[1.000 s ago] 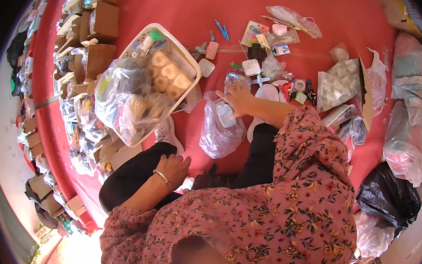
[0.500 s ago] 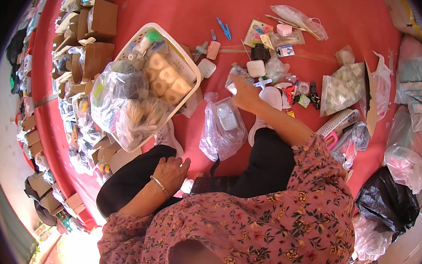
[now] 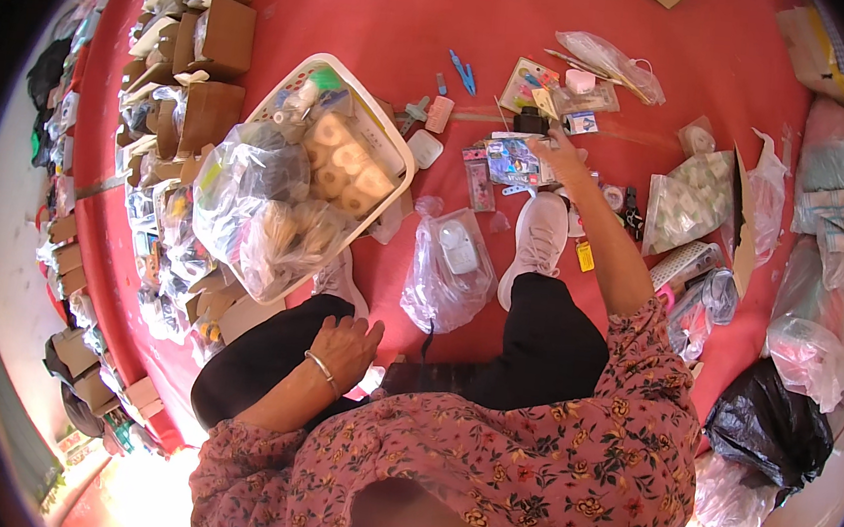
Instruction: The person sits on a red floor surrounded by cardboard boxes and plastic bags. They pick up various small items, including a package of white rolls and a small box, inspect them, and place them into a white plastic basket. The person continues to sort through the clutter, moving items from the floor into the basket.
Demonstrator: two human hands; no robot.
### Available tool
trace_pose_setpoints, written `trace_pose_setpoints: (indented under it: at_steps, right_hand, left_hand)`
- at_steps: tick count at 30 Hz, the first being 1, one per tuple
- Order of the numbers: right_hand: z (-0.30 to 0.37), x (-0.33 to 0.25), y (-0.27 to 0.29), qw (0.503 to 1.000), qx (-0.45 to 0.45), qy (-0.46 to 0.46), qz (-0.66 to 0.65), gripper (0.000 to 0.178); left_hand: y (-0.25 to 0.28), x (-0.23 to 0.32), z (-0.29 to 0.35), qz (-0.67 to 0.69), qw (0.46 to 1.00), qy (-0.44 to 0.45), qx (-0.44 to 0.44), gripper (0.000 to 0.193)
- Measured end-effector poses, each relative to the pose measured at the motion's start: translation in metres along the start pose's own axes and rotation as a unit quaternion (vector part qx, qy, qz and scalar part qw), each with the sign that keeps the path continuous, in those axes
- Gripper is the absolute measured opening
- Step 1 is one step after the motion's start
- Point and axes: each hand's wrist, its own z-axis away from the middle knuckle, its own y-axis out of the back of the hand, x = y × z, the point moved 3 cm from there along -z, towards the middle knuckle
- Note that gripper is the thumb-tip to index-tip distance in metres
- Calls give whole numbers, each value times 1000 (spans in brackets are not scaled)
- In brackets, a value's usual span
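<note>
My right hand [image 3: 564,159] reaches forward over the small goods and grips the right edge of a flat blue printed packet [image 3: 513,161]. A narrow pink-edged packet [image 3: 479,180] lies on the red floor just left of it. Behind the hand sits a small black container [image 3: 531,120]. My left hand [image 3: 347,349] rests on my left knee, empty, with its fingers loosely apart. Between my feet is a clear plastic bag [image 3: 448,281] with a white case [image 3: 457,248] in or on it.
A white basket [image 3: 400,138] full of bagged goods and tan rolls stands at left. Cardboard boxes [image 3: 217,37] line the far left. Blue tweezers-like pieces [image 3: 463,72] lie ahead. At right are a bag of pale green pieces [image 3: 688,213] and a black plastic bag [image 3: 772,422].
My right hand has moved right, away from where the pink-edged packet now lies, and now has the blue packet. My left hand stays on the knee. The view has shifted slightly.
</note>
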Motion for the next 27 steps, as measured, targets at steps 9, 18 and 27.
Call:
trace_pose_setpoints:
  at_steps: [9, 18, 27]
  right_hand:
    - [-30, -10, 45, 994, 57, 45, -76, 39]
    - [35, -59, 31, 945, -255, 133, -155, 46]
    - [154, -188, 1, 861, -418, 271, 105, 50]
  left_hand:
    - [11, -3, -10, -11, 1000, 15, 3, 44]
    - [53, 17, -22, 216, 971, 5, 99, 58]
    - [99, 17, -13, 537, 803, -61, 250, 59]
